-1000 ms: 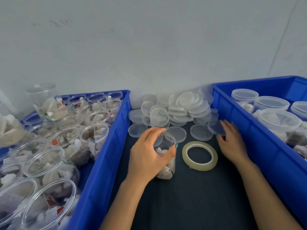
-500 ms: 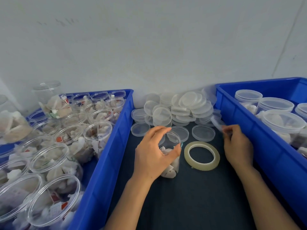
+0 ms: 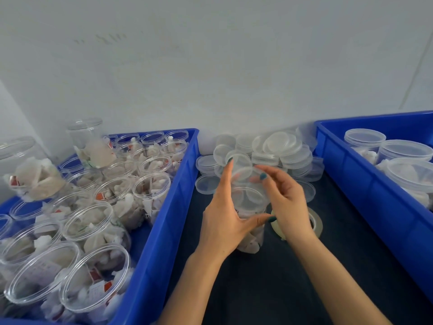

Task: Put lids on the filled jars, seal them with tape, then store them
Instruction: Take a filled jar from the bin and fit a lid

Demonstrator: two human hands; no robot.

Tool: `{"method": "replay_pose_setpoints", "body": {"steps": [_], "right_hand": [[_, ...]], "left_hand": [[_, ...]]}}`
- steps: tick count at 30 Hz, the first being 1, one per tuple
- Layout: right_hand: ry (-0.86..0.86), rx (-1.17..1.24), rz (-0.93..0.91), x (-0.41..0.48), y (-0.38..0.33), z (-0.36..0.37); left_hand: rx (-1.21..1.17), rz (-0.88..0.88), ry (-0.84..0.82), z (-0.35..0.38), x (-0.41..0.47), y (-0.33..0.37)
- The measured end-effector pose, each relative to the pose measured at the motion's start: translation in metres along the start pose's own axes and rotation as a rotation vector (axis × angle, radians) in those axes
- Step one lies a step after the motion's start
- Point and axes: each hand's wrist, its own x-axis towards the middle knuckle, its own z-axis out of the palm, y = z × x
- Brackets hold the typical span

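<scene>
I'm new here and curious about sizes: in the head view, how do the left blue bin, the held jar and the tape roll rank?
Largest: left blue bin.
Next: jar.
Smallest, perhaps: tape roll; the right hand hides most of it.

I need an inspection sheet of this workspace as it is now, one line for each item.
Surface: dark mat.
Job's things: filled jar upright on mat; lid over its mouth, not seated; tape roll flat; loose lids piled behind.
Clutter: nothing seen.
Grips: left hand grips jar; right hand holds lid.
Cables: nothing seen.
Surroundings: left bin holds open filled jars, right bin lidded jars; white wall.
</scene>
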Motion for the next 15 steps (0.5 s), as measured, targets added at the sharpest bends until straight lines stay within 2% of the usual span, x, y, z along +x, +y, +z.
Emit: {"method": "replay_pose_setpoints", "body": {"steps": [2, 9, 15], "right_hand": [[-0.066, -0.061, 0.012, 0.002, 0.002, 0.003], [-0.346, 0.184, 0.181, -0.008, 0.016, -0.005], [-0.55, 0.168, 0.112, -0.013, 0.031, -0.013]], "left_hand": [[0.049, 0.05, -0.004, 0.0, 0.0, -0.002], [0.133, 0.083, -0.002, 0.002, 0.001, -0.001], [0.051, 0.06, 0.03, 0.003, -0.001, -0.001]]}}
